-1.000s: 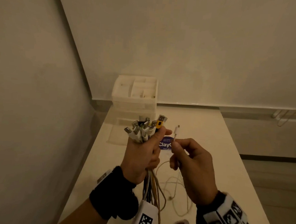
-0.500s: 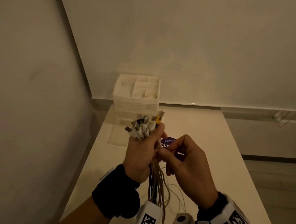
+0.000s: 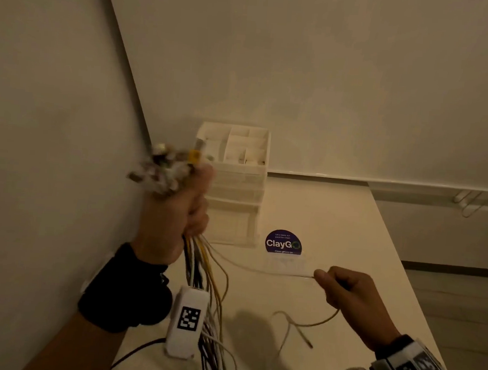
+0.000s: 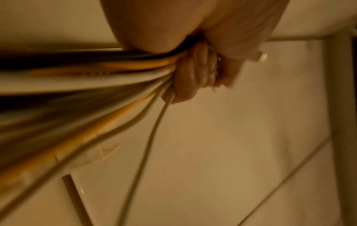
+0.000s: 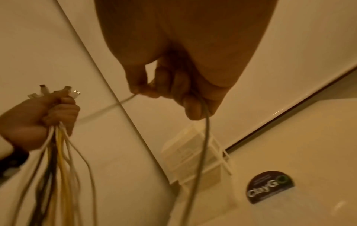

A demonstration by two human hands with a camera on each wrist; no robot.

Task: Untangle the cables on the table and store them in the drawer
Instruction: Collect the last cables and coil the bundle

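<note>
At far left, above the counter [image 3: 335, 220]: left hand [image 3: 174, 209] raised, fist wrapped tight round bundle of cables [image 3: 202, 268], plug ends [image 3: 166, 165] fanned out above the knuckles, cords hanging below in white, yellow and black. Blurred in the head view. Same grip confirmed from the left wrist, fingers [image 4: 193, 76] curled round the cords.

Behind the fist, at the back of the counter against the wall: white drawer unit [image 3: 237, 184], top tray divided into compartments. Just right of its base: round dark sticker [image 3: 283, 242] reading "ClayGo".

From the bundle rightward: single white cable [image 3: 260, 268] stretched nearly level, clear of the counter.

At right: right hand [image 3: 350, 296] closed round that cable, thumb and forefinger pinching it; tail [image 3: 299, 324] drooping below the hand, its loose end by the counter.
</note>
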